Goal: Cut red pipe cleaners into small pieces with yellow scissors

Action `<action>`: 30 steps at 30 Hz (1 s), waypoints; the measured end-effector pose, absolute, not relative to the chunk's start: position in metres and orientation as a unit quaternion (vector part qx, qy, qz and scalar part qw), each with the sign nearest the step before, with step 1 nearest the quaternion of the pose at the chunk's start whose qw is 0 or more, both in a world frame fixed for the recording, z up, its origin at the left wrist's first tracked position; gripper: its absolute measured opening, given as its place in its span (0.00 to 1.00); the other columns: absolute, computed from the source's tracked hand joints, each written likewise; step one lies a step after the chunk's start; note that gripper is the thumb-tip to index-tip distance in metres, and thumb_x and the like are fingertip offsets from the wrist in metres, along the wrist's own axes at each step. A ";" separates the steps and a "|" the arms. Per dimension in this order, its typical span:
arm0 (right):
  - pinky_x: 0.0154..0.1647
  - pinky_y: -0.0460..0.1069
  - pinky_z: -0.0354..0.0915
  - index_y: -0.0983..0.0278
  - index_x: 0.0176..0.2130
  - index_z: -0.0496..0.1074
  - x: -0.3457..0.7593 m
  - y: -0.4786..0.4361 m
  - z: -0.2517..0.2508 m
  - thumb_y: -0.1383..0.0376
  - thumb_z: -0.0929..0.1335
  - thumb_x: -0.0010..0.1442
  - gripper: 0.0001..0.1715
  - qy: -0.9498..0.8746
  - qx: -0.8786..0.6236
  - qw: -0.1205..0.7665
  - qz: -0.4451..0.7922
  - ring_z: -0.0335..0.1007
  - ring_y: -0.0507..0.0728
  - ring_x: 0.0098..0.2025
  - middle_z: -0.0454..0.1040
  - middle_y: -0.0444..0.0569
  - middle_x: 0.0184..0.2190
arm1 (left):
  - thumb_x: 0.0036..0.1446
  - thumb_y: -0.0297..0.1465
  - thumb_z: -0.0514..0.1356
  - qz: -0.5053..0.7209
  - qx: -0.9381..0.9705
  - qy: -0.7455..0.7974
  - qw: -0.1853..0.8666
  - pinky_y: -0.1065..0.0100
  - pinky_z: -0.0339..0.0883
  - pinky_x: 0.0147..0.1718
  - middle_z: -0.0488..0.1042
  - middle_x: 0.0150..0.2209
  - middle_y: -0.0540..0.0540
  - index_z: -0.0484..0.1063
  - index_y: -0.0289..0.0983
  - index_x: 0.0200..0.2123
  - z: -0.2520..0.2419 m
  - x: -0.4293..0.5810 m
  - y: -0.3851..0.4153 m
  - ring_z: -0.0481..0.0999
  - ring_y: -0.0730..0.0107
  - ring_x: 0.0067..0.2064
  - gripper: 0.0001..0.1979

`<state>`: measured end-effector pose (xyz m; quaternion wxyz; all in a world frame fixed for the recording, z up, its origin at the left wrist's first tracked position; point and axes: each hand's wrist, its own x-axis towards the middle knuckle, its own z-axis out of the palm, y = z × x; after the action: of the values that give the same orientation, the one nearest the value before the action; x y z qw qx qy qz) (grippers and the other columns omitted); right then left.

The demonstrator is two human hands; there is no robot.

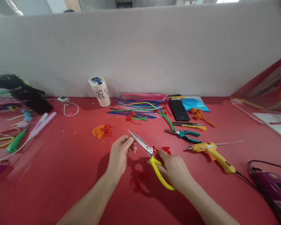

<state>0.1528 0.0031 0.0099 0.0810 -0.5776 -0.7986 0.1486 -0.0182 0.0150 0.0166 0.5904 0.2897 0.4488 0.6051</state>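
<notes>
My right hand (175,170) grips yellow-handled scissors (141,142), whose blades look closed and point up and left. The blade tips reach to the fingers of my left hand (121,150), which are pinched together. Whatever those fingers hold, if anything, is too small to make out. Beside my right hand's fingers shows a red fuzzy piece (166,150); I cannot tell whether the hand holds it or it lies behind. More red fuzz (137,184) lies on the table below the scissors. Left of my left hand is a pile of orange and red clippings (99,132).
Pipe cleaners (135,106) lie along the back wall, near a white tumbler (100,92) and a phone (179,110). To the right are pliers (184,134), a craft knife (189,125) and a yellow corded glue gun (213,153). A black bottle (30,98) lies far left.
</notes>
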 end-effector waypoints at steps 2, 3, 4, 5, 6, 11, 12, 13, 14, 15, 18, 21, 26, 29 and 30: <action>0.18 0.44 0.44 0.63 0.23 0.58 0.149 0.006 0.010 0.58 0.60 0.51 0.12 -0.762 -0.592 0.144 0.221 0.57 0.49 0.17 0.63 0.42 0.16 | 0.46 0.29 0.58 0.568 0.302 0.441 0.625 0.77 0.59 0.20 0.69 0.21 0.50 0.68 0.32 0.25 0.017 -0.016 0.013 0.66 0.80 0.20 0.05; 0.18 0.43 0.46 0.63 0.23 0.58 0.147 0.007 0.011 0.59 0.61 0.50 0.11 -0.737 -0.593 0.182 0.268 0.56 0.49 0.18 0.62 0.42 0.16 | 0.46 0.29 0.58 0.543 0.312 0.435 0.647 0.76 0.59 0.20 0.69 0.21 0.49 0.68 0.32 0.25 0.017 -0.014 0.011 0.66 0.80 0.21 0.05; 0.19 0.43 0.48 0.63 0.23 0.59 0.145 0.008 0.012 0.59 0.61 0.50 0.10 -0.710 -0.588 0.221 0.319 0.56 0.49 0.19 0.62 0.41 0.17 | 0.46 0.29 0.58 0.515 0.322 0.427 0.670 0.76 0.59 0.20 0.70 0.22 0.49 0.68 0.31 0.26 0.017 -0.012 0.010 0.67 0.79 0.20 0.05; 0.19 0.43 0.50 0.64 0.24 0.60 0.143 0.008 0.013 0.59 0.61 0.49 0.10 -0.680 -0.576 0.260 0.372 0.56 0.48 0.19 0.62 0.41 0.17 | 0.46 0.29 0.58 0.488 0.331 0.418 0.691 0.76 0.59 0.20 0.70 0.22 0.48 0.68 0.31 0.26 0.017 -0.010 0.008 0.67 0.79 0.20 0.05; 0.18 0.42 0.51 0.64 0.25 0.60 0.141 0.008 0.015 0.58 0.61 0.49 0.11 -0.649 -0.562 0.291 0.423 0.56 0.48 0.19 0.61 0.40 0.17 | 0.46 0.29 0.58 0.465 0.337 0.410 0.709 0.76 0.59 0.20 0.70 0.22 0.48 0.68 0.31 0.26 0.017 -0.008 0.007 0.66 0.79 0.20 0.06; 0.11 0.41 0.46 0.65 0.31 0.62 0.139 0.004 0.022 0.54 0.63 0.47 0.17 -0.512 -0.539 0.353 0.568 0.49 0.45 0.12 0.55 0.35 0.12 | 0.46 0.31 0.58 0.411 0.357 0.404 0.735 0.75 0.59 0.19 0.70 0.21 0.48 0.70 0.32 0.25 0.015 -0.002 0.002 0.66 0.79 0.19 0.07; 0.11 0.41 0.46 0.65 0.31 0.62 0.140 0.003 0.023 0.54 0.63 0.47 0.17 -0.502 -0.542 0.354 0.573 0.48 0.45 0.12 0.55 0.35 0.12 | 0.46 0.31 0.58 0.406 0.362 0.406 0.734 0.75 0.59 0.19 0.70 0.21 0.48 0.70 0.32 0.25 0.015 -0.002 0.002 0.66 0.79 0.19 0.07; 0.10 0.41 0.46 0.65 0.30 0.61 0.140 0.003 0.024 0.55 0.63 0.47 0.16 -0.500 -0.544 0.353 0.574 0.48 0.45 0.11 0.55 0.35 0.12 | 0.46 0.31 0.58 0.401 0.367 0.406 0.735 0.75 0.59 0.20 0.70 0.21 0.48 0.70 0.32 0.25 0.015 -0.001 0.001 0.67 0.78 0.19 0.07; 0.11 0.41 0.46 0.65 0.30 0.61 0.141 0.003 0.024 0.56 0.63 0.47 0.14 -0.503 -0.545 0.350 0.573 0.48 0.45 0.12 0.56 0.35 0.12 | 0.46 0.31 0.58 0.395 0.374 0.405 0.735 0.75 0.59 0.20 0.70 0.21 0.48 0.70 0.32 0.26 0.015 -0.001 0.001 0.67 0.78 0.19 0.07; 0.11 0.41 0.46 0.65 0.28 0.61 0.141 0.003 0.023 0.57 0.63 0.47 0.13 -0.508 -0.545 0.347 0.570 0.48 0.44 0.12 0.56 0.35 0.12 | 0.45 0.31 0.58 0.391 0.381 0.404 0.734 0.74 0.60 0.20 0.70 0.21 0.48 0.70 0.32 0.26 0.015 -0.001 0.001 0.67 0.78 0.19 0.07; 0.14 0.41 0.48 0.64 0.25 0.60 0.141 0.005 0.020 0.62 0.63 0.46 0.07 -0.529 -0.546 0.351 0.546 0.48 0.45 0.14 0.55 0.35 0.14 | 0.44 0.31 0.59 0.396 0.406 0.424 0.706 0.73 0.60 0.21 0.70 0.20 0.49 0.69 0.32 0.25 0.014 0.001 0.001 0.67 0.76 0.20 0.07; 0.18 0.42 0.50 0.64 0.23 0.58 0.139 0.005 0.017 0.65 0.62 0.45 0.05 -0.558 -0.549 0.360 0.507 0.49 0.46 0.19 0.55 0.37 0.16 | 0.42 0.30 0.60 0.414 0.432 0.470 0.649 0.73 0.60 0.22 0.68 0.19 0.51 0.68 0.34 0.24 0.011 0.004 0.000 0.67 0.76 0.20 0.05; 0.20 0.42 0.50 0.63 0.21 0.56 0.140 0.005 0.018 0.63 0.62 0.46 0.08 -0.621 -0.567 0.332 0.428 0.50 0.47 0.21 0.55 0.39 0.17 | 0.42 0.29 0.60 0.434 0.434 0.497 0.614 0.74 0.60 0.20 0.68 0.18 0.52 0.69 0.34 0.24 0.010 0.004 0.000 0.66 0.76 0.19 0.04; 0.19 0.43 0.48 0.63 0.22 0.57 0.145 0.005 0.020 0.60 0.63 0.46 0.11 -0.668 -0.593 0.286 0.347 0.50 0.48 0.19 0.55 0.38 0.16 | 0.43 0.28 0.59 0.489 0.405 0.492 0.596 0.75 0.60 0.20 0.68 0.18 0.52 0.69 0.34 0.24 0.012 -0.001 0.003 0.66 0.78 0.19 0.03; 0.19 0.43 0.47 0.63 0.23 0.57 0.147 0.006 0.020 0.59 0.63 0.46 0.11 -0.684 -0.604 0.262 0.314 0.50 0.48 0.18 0.56 0.38 0.15 | 0.43 0.28 0.59 0.512 0.390 0.487 0.590 0.75 0.60 0.20 0.68 0.18 0.53 0.69 0.34 0.24 0.013 -0.002 0.005 0.66 0.78 0.19 0.03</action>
<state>0.1473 0.0056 0.0197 0.2618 -0.6036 -0.6843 0.3145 -0.0025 0.0045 0.0130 0.5896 0.3902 0.4875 0.5124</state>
